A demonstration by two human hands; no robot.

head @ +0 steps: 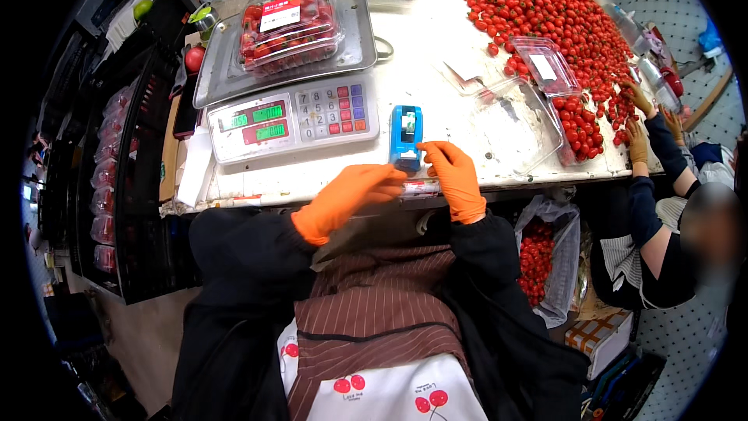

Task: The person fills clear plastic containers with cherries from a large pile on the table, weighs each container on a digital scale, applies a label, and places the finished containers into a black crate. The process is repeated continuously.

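Observation:
A blue tape dispenser [406, 137] stands near the table's front edge, right of a digital weighing scale [295, 117]. My right hand [453, 178], in an orange glove, has its thumb and index finger at the dispenser's right side; whether they pinch a piece of tape is too small to tell. Close to the dispenser's lower left is my left hand [353, 196], gloved in orange, its fingers extended and partly overlapping; I see nothing in it. On the scale's metal pan [362, 41] lies a labelled clear clamshell of cherry tomatoes [289, 29].
A large heap of cherry tomatoes [555, 17] covers the table's right part. Open clamshells [546, 67] lie before it. A co-worker's gloved hands [637, 140] are at the heap. Black crates [140, 187] with packed boxes stand left; a lined crate of tomatoes [534, 263] sits below the table.

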